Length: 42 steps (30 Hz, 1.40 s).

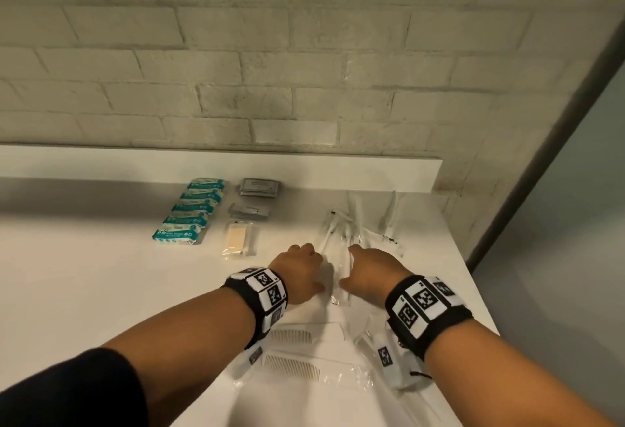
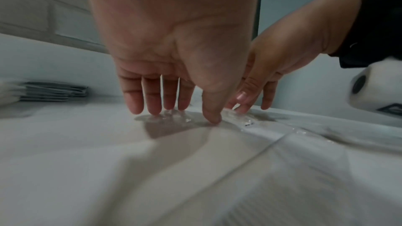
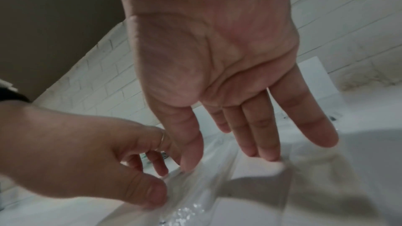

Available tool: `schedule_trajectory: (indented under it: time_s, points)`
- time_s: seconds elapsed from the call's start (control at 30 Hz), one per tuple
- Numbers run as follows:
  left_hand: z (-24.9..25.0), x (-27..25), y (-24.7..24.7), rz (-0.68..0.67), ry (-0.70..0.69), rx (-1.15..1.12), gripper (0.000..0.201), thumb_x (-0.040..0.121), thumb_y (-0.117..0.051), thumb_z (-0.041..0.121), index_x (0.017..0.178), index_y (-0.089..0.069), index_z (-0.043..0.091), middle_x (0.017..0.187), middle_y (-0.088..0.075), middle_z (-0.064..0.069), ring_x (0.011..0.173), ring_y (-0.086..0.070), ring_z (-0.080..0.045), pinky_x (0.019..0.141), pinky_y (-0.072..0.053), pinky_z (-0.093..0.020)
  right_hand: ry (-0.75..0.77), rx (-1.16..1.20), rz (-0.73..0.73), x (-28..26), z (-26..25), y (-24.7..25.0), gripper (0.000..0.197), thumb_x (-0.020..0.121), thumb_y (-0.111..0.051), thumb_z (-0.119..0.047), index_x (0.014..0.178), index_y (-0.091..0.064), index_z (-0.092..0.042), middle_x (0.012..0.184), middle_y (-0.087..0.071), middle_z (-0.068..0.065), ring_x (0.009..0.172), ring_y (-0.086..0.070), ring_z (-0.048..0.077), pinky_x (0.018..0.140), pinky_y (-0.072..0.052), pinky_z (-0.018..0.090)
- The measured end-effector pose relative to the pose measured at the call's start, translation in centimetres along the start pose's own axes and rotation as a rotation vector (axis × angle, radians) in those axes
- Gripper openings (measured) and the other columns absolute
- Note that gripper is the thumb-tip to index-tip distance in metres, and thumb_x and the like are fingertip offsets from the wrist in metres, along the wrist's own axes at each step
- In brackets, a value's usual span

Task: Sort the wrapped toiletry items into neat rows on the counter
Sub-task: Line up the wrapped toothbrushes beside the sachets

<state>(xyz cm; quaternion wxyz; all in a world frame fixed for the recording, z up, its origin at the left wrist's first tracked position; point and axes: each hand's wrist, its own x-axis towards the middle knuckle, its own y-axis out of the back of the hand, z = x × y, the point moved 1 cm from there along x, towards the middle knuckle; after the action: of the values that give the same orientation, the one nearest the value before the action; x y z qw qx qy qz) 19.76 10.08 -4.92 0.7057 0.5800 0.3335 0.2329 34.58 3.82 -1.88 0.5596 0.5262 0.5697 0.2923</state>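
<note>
Squaring the clear-wrapped toothbrush (image 1: 333, 271), mid-counter between both hands, goes best by sliding: left hand (image 1: 301, 274) and right hand (image 1: 370, 274) have straight fingertips on its wrapper, not pinching.

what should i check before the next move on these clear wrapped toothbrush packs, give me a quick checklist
1. Left hand on the pack: ok, straight fingertips touch the clear wrapped pack.
2. Right hand on the same pack: ok, its fingers reach down to the wrapper from the other side.
3. Firm hold on the pack: not ok, both hands are open, nothing is pinched.
4. Teal packets in a neat row: ok.
5. Loose clear packs near the wall lined up: not ok, they lie crossed at angles.
6. Wrapped combs under the forearms clear of the move: cannot tell.
</note>
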Motion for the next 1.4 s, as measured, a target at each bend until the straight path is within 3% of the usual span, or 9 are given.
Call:
schedule_trajectory:
  time_s: [0.2, 0.33, 0.67, 0.87, 1.0, 1.07, 1.13, 1.33, 1.4]
  points:
    - [0.3, -0.6, -0.2, -0.056, 0.046, 0.014, 0.061, 0.091, -0.052, 0.040, 0.141, -0.038, 0.009, 0.145, -0.036, -0.011, 0.128, -0.038, -0.032, 0.104, -0.039, -0.041, 0.057, -0.214, -0.107, -0.6, -0.2, -0.3, 0.060, 0.088, -0.052, -0.045, 0.140, -0.044, -0.016, 0.142, -0.050, 0.004, 0.127, -0.049, 0.025, 0.104, -0.042, 0.040]
    - [-0.4, -0.5, 0.3, -0.099, 0.146, 0.029, 0.054, 0.092, -0.047, 0.034, 0.139, -0.040, 0.008, 0.143, -0.036, -0.013, 0.125, -0.039, -0.036, 0.102, -0.039, -0.042, 0.029, -0.290, -0.155, 1.1, -2.2, -1.6, 0.067, 0.088, -0.050, -0.040, 0.149, -0.029, -0.021, 0.158, -0.021, -0.002, 0.146, -0.016, 0.027, 0.113, -0.005, 0.065]
    - [-2.9, 2.3, 1.3, -0.181, 0.129, -0.074, 0.051, 0.087, -0.045, 0.009, 0.136, -0.038, -0.004, 0.145, -0.032, -0.020, 0.136, -0.031, -0.035, 0.113, -0.028, -0.037, -0.021, -0.237, -0.106, 8.4, -5.1, -0.6, 0.073, 0.089, -0.047, -0.025, 0.153, -0.014, -0.018, 0.162, -0.006, -0.002, 0.149, -0.002, 0.023, 0.116, 0.003, 0.059]
    - [-4.1, 4.7, 1.5, -0.128, 0.128, -0.186, 0.071, 0.091, -0.048, 0.012, 0.150, -0.011, 0.001, 0.159, -0.009, -0.019, 0.147, -0.013, -0.030, 0.118, -0.017, -0.034, 0.120, -0.160, -0.061, 11.4, -3.6, 0.7, 0.063, 0.097, -0.042, -0.035, 0.152, -0.016, -0.021, 0.161, -0.010, -0.002, 0.148, -0.010, 0.025, 0.117, -0.011, 0.055]
    - [-4.6, 5.9, 1.3, -0.135, 0.047, -0.243, 0.075, 0.095, -0.043, 0.034, 0.153, -0.002, 0.007, 0.161, 0.002, -0.012, 0.148, 0.004, -0.034, 0.121, -0.006, -0.044, -0.014, -0.083, 0.380, 11.9, -0.8, 3.1, 0.050, 0.092, -0.049, -0.043, 0.135, -0.046, -0.016, 0.134, -0.049, 0.011, 0.122, -0.048, 0.033, 0.096, -0.042, 0.042]
    - [-4.6, 6.3, 0.8, -0.127, 0.024, -0.199, 0.081, 0.089, -0.039, 0.053, 0.152, -0.011, 0.011, 0.161, -0.005, -0.013, 0.148, -0.002, -0.035, 0.119, -0.012, -0.050, -0.211, -0.007, 0.377, 12.1, 0.6, 3.4, 0.052, 0.089, -0.051, -0.048, 0.127, -0.049, -0.012, 0.125, -0.051, 0.012, 0.116, -0.051, 0.033, 0.091, -0.043, 0.042]
    - [-4.5, 6.5, 0.5, -0.093, 0.031, -0.203, 0.073, 0.090, -0.047, 0.049, 0.149, -0.024, 0.013, 0.158, -0.015, -0.012, 0.147, -0.011, -0.033, 0.118, -0.018, -0.047, -0.303, 0.066, 0.271, 12.4, 1.4, 2.7, 0.044, 0.088, -0.054, -0.041, 0.120, -0.050, -0.011, 0.122, -0.055, 0.011, 0.114, -0.054, 0.033, 0.089, -0.045, 0.040]
    - [-5.5, 7.5, -0.5, -0.013, -0.036, -0.218, 0.082, 0.069, -0.019, 0.055, 0.129, -0.051, 0.009, 0.142, -0.043, -0.009, 0.138, -0.031, -0.031, 0.113, -0.028, -0.044, -0.222, 0.225, 0.267, 12.9, 1.7, 5.1, 0.032, 0.087, -0.046, -0.007, 0.114, -0.062, -0.011, 0.116, -0.065, 0.010, 0.109, -0.060, 0.031, 0.091, -0.050, 0.037]
    - [-5.3, 7.2, -0.2, 0.003, -0.019, -0.238, 0.072, 0.078, -0.030, 0.051, 0.133, -0.048, 0.008, 0.144, -0.041, -0.012, 0.139, -0.031, -0.031, 0.116, -0.024, -0.040, -0.160, 0.298, 0.351, 12.6, 1.2, 6.9, 0.025, 0.086, -0.048, -0.007, 0.104, -0.064, -0.015, 0.106, -0.066, 0.007, 0.103, -0.061, 0.029, 0.084, -0.049, 0.034]
